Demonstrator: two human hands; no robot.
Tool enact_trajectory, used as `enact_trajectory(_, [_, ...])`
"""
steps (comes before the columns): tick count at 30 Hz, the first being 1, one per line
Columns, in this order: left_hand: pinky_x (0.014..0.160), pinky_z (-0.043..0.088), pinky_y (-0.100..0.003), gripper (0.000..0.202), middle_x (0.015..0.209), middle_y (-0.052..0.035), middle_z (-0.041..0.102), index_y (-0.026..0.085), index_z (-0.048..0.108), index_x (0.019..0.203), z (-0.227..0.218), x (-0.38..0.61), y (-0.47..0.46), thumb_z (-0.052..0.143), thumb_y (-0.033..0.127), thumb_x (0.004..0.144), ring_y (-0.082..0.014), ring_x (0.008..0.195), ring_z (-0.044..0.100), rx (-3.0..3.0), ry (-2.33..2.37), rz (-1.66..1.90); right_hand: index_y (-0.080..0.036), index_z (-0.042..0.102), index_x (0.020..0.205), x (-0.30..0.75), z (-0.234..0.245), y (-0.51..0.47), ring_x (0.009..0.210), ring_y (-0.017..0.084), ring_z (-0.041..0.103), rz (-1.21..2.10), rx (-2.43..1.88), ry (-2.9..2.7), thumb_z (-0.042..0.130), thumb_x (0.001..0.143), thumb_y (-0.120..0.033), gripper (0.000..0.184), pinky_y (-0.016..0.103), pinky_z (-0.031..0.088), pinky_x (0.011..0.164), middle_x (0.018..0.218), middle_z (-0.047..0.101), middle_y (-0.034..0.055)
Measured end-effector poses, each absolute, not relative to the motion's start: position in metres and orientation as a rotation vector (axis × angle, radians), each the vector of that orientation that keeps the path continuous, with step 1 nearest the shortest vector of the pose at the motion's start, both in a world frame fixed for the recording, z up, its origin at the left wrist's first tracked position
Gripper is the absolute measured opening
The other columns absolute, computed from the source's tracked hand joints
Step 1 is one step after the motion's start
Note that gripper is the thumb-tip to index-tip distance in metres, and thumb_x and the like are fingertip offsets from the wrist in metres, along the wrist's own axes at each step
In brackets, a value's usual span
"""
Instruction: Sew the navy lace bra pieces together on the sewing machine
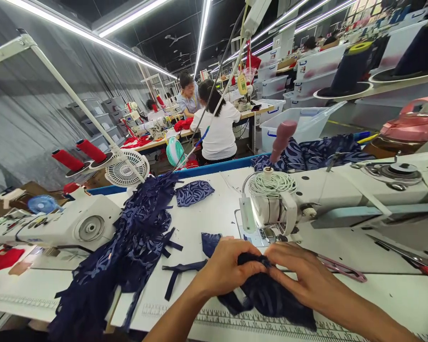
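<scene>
Navy patterned fabric [271, 294] lies on the white sewing table just in front of the sewing machine [271, 209]. My left hand [228, 263] pinches its upper edge between thumb and fingers. Close beside it, my right hand [296, 270] grips the same edge, fingertips nearly meeting the left ones. Part of the fabric is hidden beneath both hands. A patterned corner [210, 242] and a dark strap [181, 270] show to the left of my left hand. The machine's needle area is just beyond my fingertips.
A heap of navy pieces [139, 237] hangs over the table's left side, near a single cut piece [194, 193]. Tweezers [342, 268] and scissors [399, 249] lie to the right. A ruler strip [249, 320] runs along the front. Two people sit beyond at another table.
</scene>
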State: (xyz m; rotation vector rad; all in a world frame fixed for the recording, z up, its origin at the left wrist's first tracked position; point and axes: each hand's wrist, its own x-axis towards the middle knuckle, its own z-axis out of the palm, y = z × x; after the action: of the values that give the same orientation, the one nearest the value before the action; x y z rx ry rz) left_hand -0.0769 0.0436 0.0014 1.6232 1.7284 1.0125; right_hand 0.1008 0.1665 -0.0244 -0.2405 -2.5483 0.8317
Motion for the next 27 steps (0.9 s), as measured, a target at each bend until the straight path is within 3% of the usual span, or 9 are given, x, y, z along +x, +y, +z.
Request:
enact_trajectory(3, [0.099, 0.038, -0.036, 0.011, 0.087, -0.0001, 0.071, 0.021, 0.072, 0.092, -0.003, -0.073, 0.041, 0.061, 0.022, 0.089, -0.0175, 0.084, 0.061, 1.609, 1.810, 1.045, -0.025, 0.060, 0.086, 0.100, -0.025, 0.165, 0.082, 0.018, 0.063, 0.918, -0.287, -2.489, 0.049, 0.100, -0.035, 0.020, 0.031, 0.051, 0.074, 0.089, 0.065, 0.0019])
enact_trajectory(9, [0.077, 0.044, -0.028, 0.019, 0.091, -0.0035, 0.072, 0.018, 0.074, 0.098, -0.004, -0.076, 0.040, 0.061, 0.030, 0.090, -0.0179, 0.083, 0.061, 1.427, 1.699, 1.090, -0.026, 0.064, 0.090, 0.103, -0.036, 0.164, 0.101, 0.020, 0.065, 1.040, -0.346, -2.319, 0.050, 0.100, -0.039, 0.021, 0.030, 0.053, 0.085, 0.109, 0.066, 0.0065])
enact_trajectory(12, [0.076, 0.045, -0.028, 0.019, 0.091, -0.0038, 0.072, 0.018, 0.074, 0.099, -0.004, -0.078, 0.042, 0.060, 0.028, 0.091, -0.0178, 0.083, 0.061, 1.381, 1.730, 1.105, -0.027, 0.068, 0.091, 0.103, -0.042, 0.166, 0.109, 0.021, 0.065, 1.030, -0.346, -2.313, 0.052, 0.099, -0.039, 0.022, 0.029, 0.054, 0.090, 0.117, 0.066, 0.0076])
enact_trajectory(15, [0.083, 0.048, -0.030, 0.016, 0.095, -0.0043, 0.072, 0.019, 0.072, 0.100, -0.003, -0.074, 0.041, 0.060, 0.022, 0.090, -0.0192, 0.090, 0.064, 1.450, 1.756, 1.155, -0.027, 0.070, 0.088, 0.101, -0.042, 0.167, 0.096, 0.020, 0.069, 1.042, -0.319, -2.318, 0.054, 0.097, -0.039, 0.022, 0.027, 0.056, 0.084, 0.103, 0.071, 0.0057])
enact_trajectory(17, [0.092, 0.048, -0.034, 0.023, 0.102, -0.0054, 0.070, 0.021, 0.068, 0.110, -0.005, -0.067, 0.037, 0.057, 0.016, 0.091, -0.0204, 0.098, 0.063, 1.569, 1.833, 1.220, -0.026, 0.070, 0.086, 0.099, -0.040, 0.166, 0.085, 0.019, 0.070, 1.051, -0.334, -2.272, 0.056, 0.096, -0.039, 0.021, 0.025, 0.057, 0.078, 0.089, 0.072, 0.0036])
enact_trajectory(20, [0.098, 0.047, -0.042, 0.033, 0.112, -0.0090, 0.063, 0.024, 0.061, 0.121, -0.012, -0.050, 0.027, 0.056, 0.014, 0.090, -0.0236, 0.107, 0.059, 1.808, 2.015, 1.347, -0.026, 0.070, 0.083, 0.096, -0.038, 0.162, 0.081, 0.018, 0.069, 1.074, -0.364, -2.216, 0.058, 0.095, -0.039, 0.021, 0.024, 0.056, 0.074, 0.085, 0.071, 0.0025])
enact_trajectory(24, [0.103, 0.045, -0.053, 0.033, 0.120, -0.0118, 0.055, 0.023, 0.060, 0.113, -0.032, -0.032, 0.018, 0.073, 0.025, 0.082, -0.0308, 0.114, 0.054, 1.870, 2.230, 1.526, -0.026, 0.070, 0.080, 0.096, -0.041, 0.155, 0.078, 0.016, 0.070, 1.154, -0.427, -2.140, 0.062, 0.092, -0.040, 0.020, 0.020, 0.056, 0.069, 0.083, 0.071, 0.0010])
enact_trajectory(27, [0.097, 0.050, -0.047, 0.014, 0.114, -0.0101, 0.056, 0.022, 0.062, 0.099, -0.041, -0.028, 0.018, 0.065, 0.017, 0.087, -0.0273, 0.110, 0.057, 1.740, 2.282, 1.556, -0.026, 0.071, 0.080, 0.096, -0.043, 0.150, 0.081, 0.017, 0.071, 1.200, -0.445, -2.103, 0.066, 0.089, -0.042, 0.019, 0.020, 0.057, 0.074, 0.085, 0.073, 0.0014])
